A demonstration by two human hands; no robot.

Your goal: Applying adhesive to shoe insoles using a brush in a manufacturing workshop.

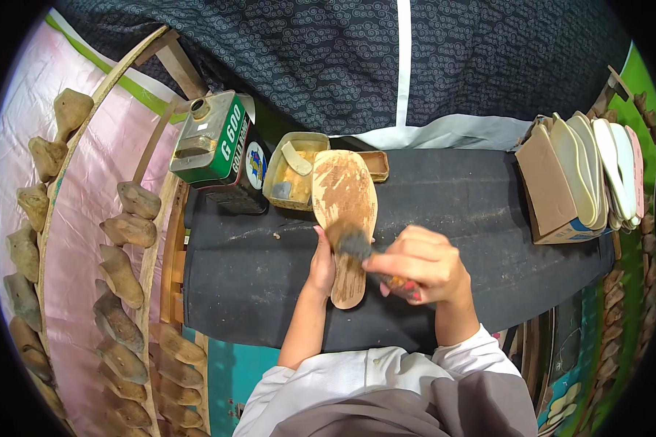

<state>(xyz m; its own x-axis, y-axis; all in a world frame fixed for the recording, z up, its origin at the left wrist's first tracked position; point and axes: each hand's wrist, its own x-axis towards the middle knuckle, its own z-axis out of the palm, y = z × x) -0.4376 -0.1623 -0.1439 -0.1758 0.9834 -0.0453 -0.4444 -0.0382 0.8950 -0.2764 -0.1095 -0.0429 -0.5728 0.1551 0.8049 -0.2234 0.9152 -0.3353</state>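
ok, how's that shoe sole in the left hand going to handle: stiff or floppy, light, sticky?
Probably fairly stiff: the shoe sole shows no obvious sag beyond the left hand. Likely light, since it's thin and one hand seems to support it. Its patchy brown face might feel tacky, but I can't tell whether it's wet.

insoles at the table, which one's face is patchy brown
The held insole, in the left hand: its face is patchy brown, while the upright insoles at the cardboard box on the right look plain cream, white or pink.
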